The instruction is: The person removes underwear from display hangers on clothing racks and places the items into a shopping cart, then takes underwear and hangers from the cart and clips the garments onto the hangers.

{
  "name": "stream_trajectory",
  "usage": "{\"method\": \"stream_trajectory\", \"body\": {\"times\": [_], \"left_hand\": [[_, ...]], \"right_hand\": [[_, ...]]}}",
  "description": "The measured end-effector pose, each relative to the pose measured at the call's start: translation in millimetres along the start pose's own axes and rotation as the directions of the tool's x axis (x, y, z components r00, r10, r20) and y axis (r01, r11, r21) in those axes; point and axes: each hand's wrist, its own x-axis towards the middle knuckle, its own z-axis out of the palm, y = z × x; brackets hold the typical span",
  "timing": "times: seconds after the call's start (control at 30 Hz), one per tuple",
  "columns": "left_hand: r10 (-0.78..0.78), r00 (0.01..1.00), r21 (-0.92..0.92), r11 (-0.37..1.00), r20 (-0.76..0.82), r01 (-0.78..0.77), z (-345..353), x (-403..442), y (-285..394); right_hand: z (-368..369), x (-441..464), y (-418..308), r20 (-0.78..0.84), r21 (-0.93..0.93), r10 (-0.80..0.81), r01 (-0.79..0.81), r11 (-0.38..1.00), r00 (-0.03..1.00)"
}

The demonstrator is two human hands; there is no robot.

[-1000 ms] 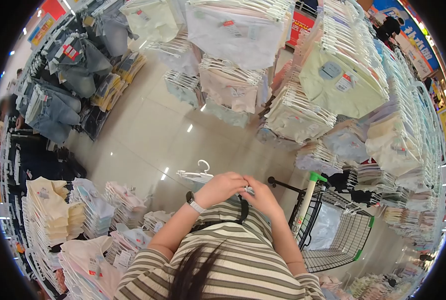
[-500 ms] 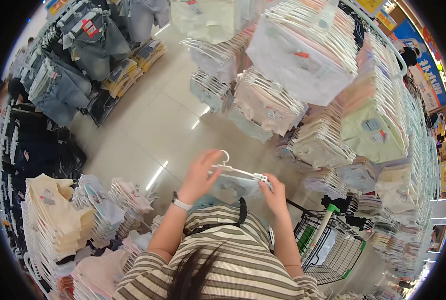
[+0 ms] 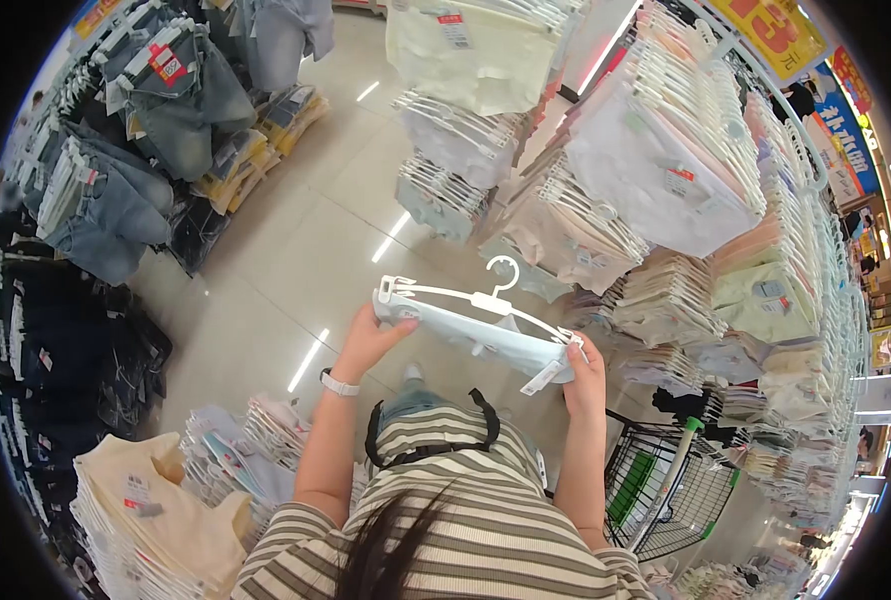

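Note:
A white clip hanger [image 3: 486, 300] is held up in front of my body, its hook upward, with a pale blue garment [image 3: 476, 340] clipped along it. My left hand [image 3: 370, 338] grips the garment's left end just below the clip, fingers closed. At the other end, my right hand [image 3: 584, 372] pinches the garment near the right clip. A white tag [image 3: 543, 377] hangs from the garment beside my right hand.
Racks of pastel garments [image 3: 666, 170] on white hangers stand ahead and right. Denim shorts [image 3: 116, 205] hang at the left, dark clothes [image 3: 61, 350] below them. A cream garment [image 3: 161, 505] hangs at the lower left. A black wire cart [image 3: 671, 490] stands at my right.
The hanger and garment have been raised and spread wide between my hands. My left hand has moved from the hanger's middle to its left end. The view has shifted over the racks.

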Motion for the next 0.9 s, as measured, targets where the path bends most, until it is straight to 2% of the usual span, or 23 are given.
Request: {"method": "stream_trajectory", "body": {"times": [0.03,0.13,0.33,0.53,0.9], "left_hand": [[-0.081,0.996,-0.049,0.995,0.046,0.083,-5.5,1.3,-0.6],[-0.020,0.997,-0.126,0.992,-0.074,0.010,-12.0,2.5,12.9],[-0.045,0.988,-0.110,0.994,-0.148,0.029,-42.8,-5.5,8.2],[-0.041,0.978,-0.160,0.987,-0.206,0.007,-52.9,-11.5,-6.3],[0.004,0.997,-0.216,0.976,-0.082,-0.022,-61.9,-5.2,-5.1]], "right_hand": [[8.0,1.3,2.1,0.001,0.034,0.005,-0.005,0.999,1.000],[18.5,10.7,20.4,-0.032,-0.003,0.000,0.000,1.000,0.999],[49.4,20.0,29.6,-0.044,-0.092,0.053,-0.057,0.994,0.998],[69.3,22.2,22.6,-0.043,-0.147,0.015,-0.021,0.989,0.999],[63.2,7.5,29.4,-0.128,-0.105,-0.003,-0.011,0.994,0.992]]}}
